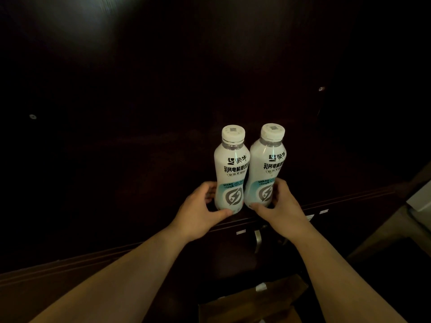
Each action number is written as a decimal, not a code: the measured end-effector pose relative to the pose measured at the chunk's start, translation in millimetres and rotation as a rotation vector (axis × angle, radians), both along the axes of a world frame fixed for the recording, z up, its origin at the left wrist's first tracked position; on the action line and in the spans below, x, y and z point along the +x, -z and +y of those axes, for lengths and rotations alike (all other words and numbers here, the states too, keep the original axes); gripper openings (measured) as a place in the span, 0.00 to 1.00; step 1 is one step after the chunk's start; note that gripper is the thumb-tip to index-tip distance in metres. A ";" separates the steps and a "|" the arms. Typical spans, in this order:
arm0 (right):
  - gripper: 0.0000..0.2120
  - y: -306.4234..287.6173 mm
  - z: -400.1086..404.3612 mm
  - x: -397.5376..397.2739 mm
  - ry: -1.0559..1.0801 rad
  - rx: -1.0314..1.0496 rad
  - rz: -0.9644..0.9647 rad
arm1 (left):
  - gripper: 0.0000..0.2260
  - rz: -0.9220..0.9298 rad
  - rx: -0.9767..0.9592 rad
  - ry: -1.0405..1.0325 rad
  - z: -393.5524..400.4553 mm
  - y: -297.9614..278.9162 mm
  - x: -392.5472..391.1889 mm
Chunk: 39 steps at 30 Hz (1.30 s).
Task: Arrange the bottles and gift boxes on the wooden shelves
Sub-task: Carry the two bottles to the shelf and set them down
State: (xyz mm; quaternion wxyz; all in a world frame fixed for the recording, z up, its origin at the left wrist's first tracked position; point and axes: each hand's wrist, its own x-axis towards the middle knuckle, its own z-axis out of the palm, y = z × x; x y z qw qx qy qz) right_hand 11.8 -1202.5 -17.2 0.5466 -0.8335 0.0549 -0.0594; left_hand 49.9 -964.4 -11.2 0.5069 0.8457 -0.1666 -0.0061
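Two white drink bottles with white caps and grey lightning logos stand upright side by side on a dark wooden shelf (140,206). My left hand (200,213) curls around the base of the left bottle (231,169). My right hand (279,206) wraps the base of the right bottle (268,169). The two bottles touch each other. No gift boxes are visible.
The shelf's front edge (338,201) runs diagonally below the bottles, with a metal handle (257,240) on the cabinet door beneath. An open cardboard box (256,299) sits at the bottom. A light object and floor show at far right (419,199). The shelf interior is very dark.
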 end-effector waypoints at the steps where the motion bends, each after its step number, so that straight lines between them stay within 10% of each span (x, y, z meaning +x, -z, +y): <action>1: 0.37 -0.1 0.1 0.0 0.001 0.004 -0.002 | 0.29 0.005 0.005 0.001 0.3 -0.3 -0.4; 17: 0.46 -8.2 11.5 -19.0 0.042 0.117 -0.040 | 0.46 0.102 -0.026 -0.057 -0.2 -12.2 -10.8; 24: 0.46 -16.5 28.8 -54.8 0.192 0.035 -0.024 | 0.37 0.211 0.066 -0.087 32.5 -26.4 -42.8; 31: 0.35 -62.5 121.7 -104.9 0.218 -0.274 -0.239 | 0.35 -0.238 0.673 -0.024 129.2 -100.2 -108.6; 39: 0.37 -144.8 298.2 -130.7 -0.041 -0.263 -0.390 | 0.34 -0.501 0.781 -0.248 291.1 -188.7 -197.4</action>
